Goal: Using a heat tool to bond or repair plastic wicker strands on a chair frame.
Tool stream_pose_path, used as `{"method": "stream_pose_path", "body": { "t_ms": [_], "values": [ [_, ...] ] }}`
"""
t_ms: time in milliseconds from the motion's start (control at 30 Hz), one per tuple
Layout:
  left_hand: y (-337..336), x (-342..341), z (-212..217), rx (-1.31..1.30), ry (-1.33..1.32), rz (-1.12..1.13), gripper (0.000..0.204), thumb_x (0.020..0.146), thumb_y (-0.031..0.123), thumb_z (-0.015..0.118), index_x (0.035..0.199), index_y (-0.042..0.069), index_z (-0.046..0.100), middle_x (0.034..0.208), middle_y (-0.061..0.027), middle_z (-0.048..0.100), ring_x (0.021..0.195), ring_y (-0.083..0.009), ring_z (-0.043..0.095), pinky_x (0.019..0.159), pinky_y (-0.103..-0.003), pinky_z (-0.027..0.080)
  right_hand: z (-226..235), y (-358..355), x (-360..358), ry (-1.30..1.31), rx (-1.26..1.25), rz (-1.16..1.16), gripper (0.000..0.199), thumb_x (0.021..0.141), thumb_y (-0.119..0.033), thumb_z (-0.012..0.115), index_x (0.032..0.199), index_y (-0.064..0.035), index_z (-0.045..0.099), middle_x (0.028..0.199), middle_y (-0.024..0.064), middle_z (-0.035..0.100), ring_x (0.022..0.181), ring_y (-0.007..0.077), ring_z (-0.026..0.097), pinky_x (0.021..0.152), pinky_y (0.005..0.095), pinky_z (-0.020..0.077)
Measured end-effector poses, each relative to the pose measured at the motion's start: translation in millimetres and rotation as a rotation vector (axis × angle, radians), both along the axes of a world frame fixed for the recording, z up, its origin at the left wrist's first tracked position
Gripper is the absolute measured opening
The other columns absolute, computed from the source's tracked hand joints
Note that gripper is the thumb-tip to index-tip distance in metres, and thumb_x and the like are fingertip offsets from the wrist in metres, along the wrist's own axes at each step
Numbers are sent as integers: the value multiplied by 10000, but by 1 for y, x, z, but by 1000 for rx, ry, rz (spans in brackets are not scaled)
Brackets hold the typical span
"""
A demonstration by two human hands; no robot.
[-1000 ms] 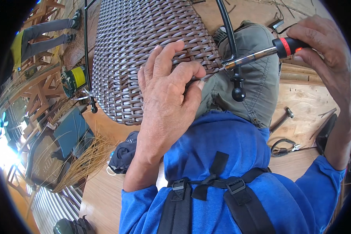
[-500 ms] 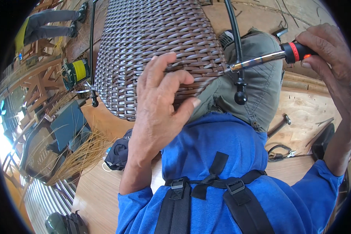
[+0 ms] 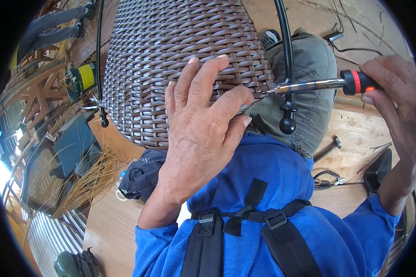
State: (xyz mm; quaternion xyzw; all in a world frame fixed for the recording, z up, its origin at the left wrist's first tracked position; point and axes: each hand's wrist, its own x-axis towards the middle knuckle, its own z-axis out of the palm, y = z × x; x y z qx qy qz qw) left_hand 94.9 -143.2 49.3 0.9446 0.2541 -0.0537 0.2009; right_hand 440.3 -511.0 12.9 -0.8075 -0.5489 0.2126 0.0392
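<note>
A brown woven wicker panel (image 3: 175, 41) lies across my lap, its weave running up to an edge at the right. My left hand (image 3: 198, 122) rests palm down on its near right part, fingers apart, the index finger and thumb by that edge. In my right hand (image 3: 393, 87) is a soldering iron (image 3: 321, 85) with a black handle, a red ring, a small red light and a metal barrel. Its thin tip is at the panel's right edge. The barrel crosses a black metal leg (image 3: 286, 51) with a ball end.
A hammer (image 3: 329, 148) and pliers (image 3: 327, 179) lie at the right on wooden boards. Left are a green tin with a yellow label (image 3: 81, 82), loose cane strands (image 3: 94, 184) and a dark cloth bundle (image 3: 145, 175). Another person's legs (image 3: 55, 27) show at the far left.
The panel has shifted slightly left and down. My left hand has moved right, its fingers now flatter along the weave near the edge. The iron's tip stays at the edge.
</note>
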Motion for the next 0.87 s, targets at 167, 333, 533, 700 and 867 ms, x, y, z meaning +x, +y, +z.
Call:
{"method": "stream_pose_path", "body": {
  "t_ms": [167, 333, 533, 700, 867],
  "values": [
    [12, -13, -16, 22, -116, -20, 258, 640, 47, 680, 888, 86, 621, 1276, -123, 452, 1225, -352, 373, 1015, -438, 282, 80, 234, -154, -32, -72, -19, 257, 808, -77, 607, 1051, 2, 577, 951, 154, 563, 897, 262, 569, 777, 337, 441],
    [11, -7, -23, 43, -203, -49, 181, 665, 32, 652, 840, 60, 616, 1212, -126, 503, 1189, -330, 418, 982, -419, 318, 84, 225, -154, -37, -83, -34, 262, 809, -72, 606, 1058, 6, 574, 955, 159, 563, 895, 265, 571, 772, 334, 445],
    [9, 0, -26, 13, -257, -23, 130, 675, 15, 620, 798, 56, 610, 1165, -131, 525, 1095, -297, 488, 936, -396, 337, 79, 215, -149, -3, -68, -8, 268, 819, -78, 601, 1072, 4, 573, 957, 164, 565, 885, 266, 579, 755, 327, 451],
    [8, 2, -26, 35, -238, -14, 131, 679, 16, 619, 801, 61, 608, 1162, -119, 525, 1084, -287, 496, 934, -385, 329, 76, 209, -144, 16, -55, 6, 272, 827, -82, 598, 1084, 2, 572, 958, 167, 567, 877, 267, 586, 741, 320, 456],
    [7, 3, -25, 3, -219, 8, 122, 691, 30, 624, 807, 66, 609, 1195, -116, 506, 1119, -259, 476, 948, -371, 316, 71, 201, -140, 42, -37, 17, 277, 835, -87, 594, 1096, 1, 571, 959, 171, 568, 868, 268, 593, 727, 314, 461]
  ]
}}
